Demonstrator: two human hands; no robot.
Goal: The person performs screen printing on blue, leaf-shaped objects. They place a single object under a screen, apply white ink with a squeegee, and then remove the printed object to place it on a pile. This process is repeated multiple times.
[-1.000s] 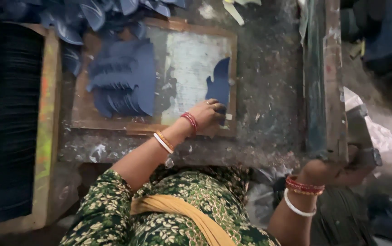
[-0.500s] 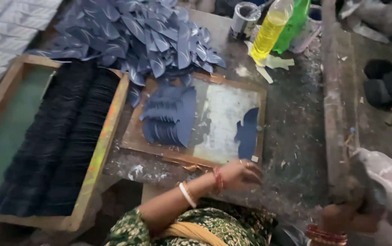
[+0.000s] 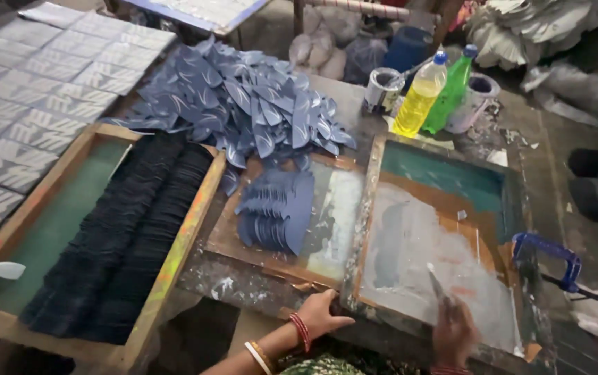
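The printing screen (image 3: 444,243) has come down over the board since half a second ago, covering the dark blue piece that lay there. The right hand (image 3: 455,333) now grips a blurred scraper (image 3: 436,283) on the mesh; the left hand (image 3: 323,314) clasps the frame's near corner. A fan of blue cutouts (image 3: 278,212) lies just left, bottles (image 3: 420,97) and tins crowding the desk (image 3: 243,285) behind.

A paint-stained workbench (image 3: 243,285) carries a wooden tray (image 3: 174,257) of dark cutouts at its left edge, a heap of blue leaf-shaped pieces (image 3: 243,104) at the far edge, a framed printing screen (image 3: 444,243) on the right, two plastic bottles (image 3: 431,94) at the far right corner.
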